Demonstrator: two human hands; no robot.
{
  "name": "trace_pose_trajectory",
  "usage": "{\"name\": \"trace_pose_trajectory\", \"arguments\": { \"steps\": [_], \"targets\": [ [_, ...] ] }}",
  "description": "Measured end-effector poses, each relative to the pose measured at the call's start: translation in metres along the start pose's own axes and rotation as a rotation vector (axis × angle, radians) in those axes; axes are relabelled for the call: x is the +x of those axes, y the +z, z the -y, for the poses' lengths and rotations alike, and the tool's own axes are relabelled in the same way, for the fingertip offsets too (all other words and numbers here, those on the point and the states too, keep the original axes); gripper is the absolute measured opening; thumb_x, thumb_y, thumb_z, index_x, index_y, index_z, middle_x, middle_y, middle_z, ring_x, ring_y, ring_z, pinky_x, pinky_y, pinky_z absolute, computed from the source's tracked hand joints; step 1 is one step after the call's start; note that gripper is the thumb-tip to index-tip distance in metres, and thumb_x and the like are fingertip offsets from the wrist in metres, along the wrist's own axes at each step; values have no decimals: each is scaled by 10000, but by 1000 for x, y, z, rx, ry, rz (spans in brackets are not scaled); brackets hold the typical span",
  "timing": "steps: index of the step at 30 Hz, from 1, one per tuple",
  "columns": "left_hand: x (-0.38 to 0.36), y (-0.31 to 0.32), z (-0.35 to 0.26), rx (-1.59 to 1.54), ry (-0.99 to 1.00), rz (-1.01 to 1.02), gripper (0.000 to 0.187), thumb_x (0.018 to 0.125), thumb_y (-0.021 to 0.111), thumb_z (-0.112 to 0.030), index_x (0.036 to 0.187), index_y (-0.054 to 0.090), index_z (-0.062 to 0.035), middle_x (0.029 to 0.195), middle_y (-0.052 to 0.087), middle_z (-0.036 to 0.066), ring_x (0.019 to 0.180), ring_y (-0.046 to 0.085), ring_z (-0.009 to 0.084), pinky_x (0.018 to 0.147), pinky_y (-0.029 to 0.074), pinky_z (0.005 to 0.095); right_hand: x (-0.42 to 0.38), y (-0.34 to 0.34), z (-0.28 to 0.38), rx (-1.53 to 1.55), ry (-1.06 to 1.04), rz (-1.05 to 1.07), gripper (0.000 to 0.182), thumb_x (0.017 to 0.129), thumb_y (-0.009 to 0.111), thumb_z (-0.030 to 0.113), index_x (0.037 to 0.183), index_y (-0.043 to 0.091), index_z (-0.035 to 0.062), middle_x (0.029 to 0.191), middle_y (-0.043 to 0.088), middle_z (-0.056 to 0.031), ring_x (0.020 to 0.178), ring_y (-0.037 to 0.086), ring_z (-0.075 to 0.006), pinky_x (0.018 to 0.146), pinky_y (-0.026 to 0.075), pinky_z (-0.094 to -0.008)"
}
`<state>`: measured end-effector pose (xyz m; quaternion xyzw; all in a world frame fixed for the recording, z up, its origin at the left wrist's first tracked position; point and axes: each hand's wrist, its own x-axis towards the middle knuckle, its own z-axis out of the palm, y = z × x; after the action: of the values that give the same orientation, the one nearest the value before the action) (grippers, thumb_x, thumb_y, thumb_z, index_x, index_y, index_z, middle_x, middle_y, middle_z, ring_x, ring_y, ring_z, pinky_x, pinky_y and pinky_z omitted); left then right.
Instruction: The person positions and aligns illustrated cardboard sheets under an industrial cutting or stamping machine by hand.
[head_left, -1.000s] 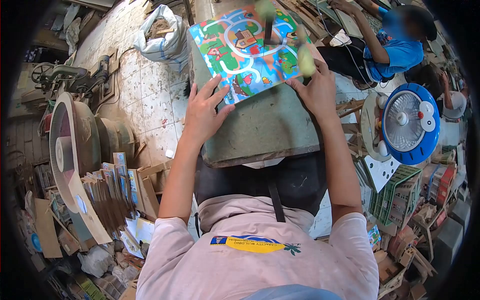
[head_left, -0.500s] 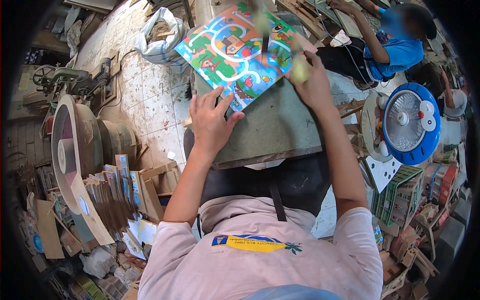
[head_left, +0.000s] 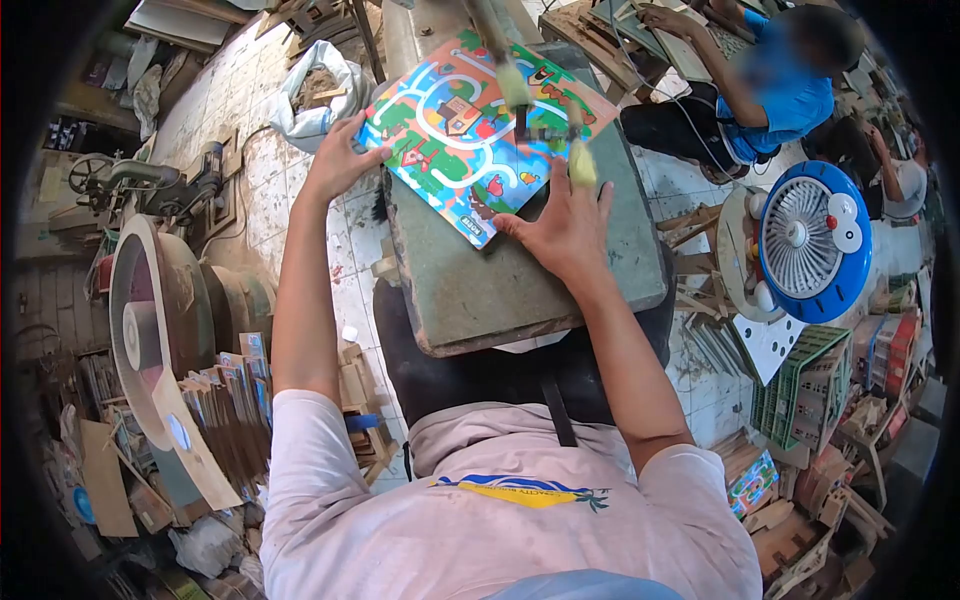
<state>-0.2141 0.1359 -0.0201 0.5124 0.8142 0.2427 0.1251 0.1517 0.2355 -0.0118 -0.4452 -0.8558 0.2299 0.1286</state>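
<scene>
A colourful printed board (head_left: 455, 125) with white winding paths lies turned at an angle on a grey-green machine table (head_left: 480, 300). My left hand (head_left: 340, 160) holds its left corner, thumb near the edge and fingers along the side. Against the lower right edge rests my right hand (head_left: 570, 225), its fingers spread. A dark machine arm with a pale, blurred holder (head_left: 513, 88) comes down over the board. Another pale, blurred part (head_left: 582, 162) is close to my right fingertips. What touches the board under the arm is too small to tell.
A blue-rimmed fan (head_left: 815, 240) stands at the right. Beyond it sits a co-worker in a blue shirt (head_left: 795, 100). A white sack (head_left: 320, 95) is at upper left, a large wheel-shaped machine (head_left: 150, 320) at left, with upright boards (head_left: 230, 400) below. A green crate (head_left: 795, 390) stands lower right.
My left hand has moved up and left from the board's lower edge to its left corner. My right hand has come down and left from the right side. The board has turned slightly.
</scene>
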Motion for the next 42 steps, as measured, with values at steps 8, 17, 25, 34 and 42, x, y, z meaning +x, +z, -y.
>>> {"name": "trace_pose_trajectory", "arguments": {
  "steps": [8, 17, 25, 34, 42],
  "targets": [
    [-40, 8, 15, -86, -40, -78, 1013, 801, 917, -453, 1572, 480, 38, 1461, 568, 205, 1384, 544, 316, 1174, 416, 419, 15, -10, -9, -78, -142, -19, 1257, 683, 870, 720, 1596, 396, -1, 1626, 423, -279, 1537, 386, -414, 1262, 216, -646],
    [-84, 16, 3, 13, -61, -234, 961, 791, 923, -458, 1537, 540, 12, 1332, 614, 223, 1253, 623, 340, 1076, 494, 421, 36, -14, -26, -96, -212, 136, 1275, 677, 867, 721, 1614, 384, 6, 1711, 324, -231, 1580, 307, -432, 1265, 269, -577],
    [-133, 24, -17, 22, -214, -281, 999, 774, 939, -465, 1548, 521, 7, 1233, 588, 200, 1155, 638, 356, 1000, 526, 441, 58, -15, -45, -87, -356, 161, 1226, 659, 900, 685, 1610, 419, 80, 1699, 341, -234, 1583, 289, -446, 1268, 299, -538],
    [-183, 29, -61, -52, -389, -332, 976, 759, 947, -436, 1531, 539, -1, 1182, 556, 200, 1079, 638, 328, 967, 526, 432, -4, -16, -44, 9, -454, 152, 754, 898, 773, 531, 1487, 577, 103, 1568, 550, -126, 1506, 446, -349, 1261, 244, -654],
    [-212, 31, -79, -17, -409, -334, 891, 795, 928, -359, 1509, 538, 6, 1278, 606, 209, 1134, 648, 343, 990, 529, 444, -4, -21, -48, -22, -476, 153, 809, 873, 792, 517, 1530, 545, 116, 1610, 508, -130, 1520, 417, -369, 1266, 247, -638]
  ]
}}
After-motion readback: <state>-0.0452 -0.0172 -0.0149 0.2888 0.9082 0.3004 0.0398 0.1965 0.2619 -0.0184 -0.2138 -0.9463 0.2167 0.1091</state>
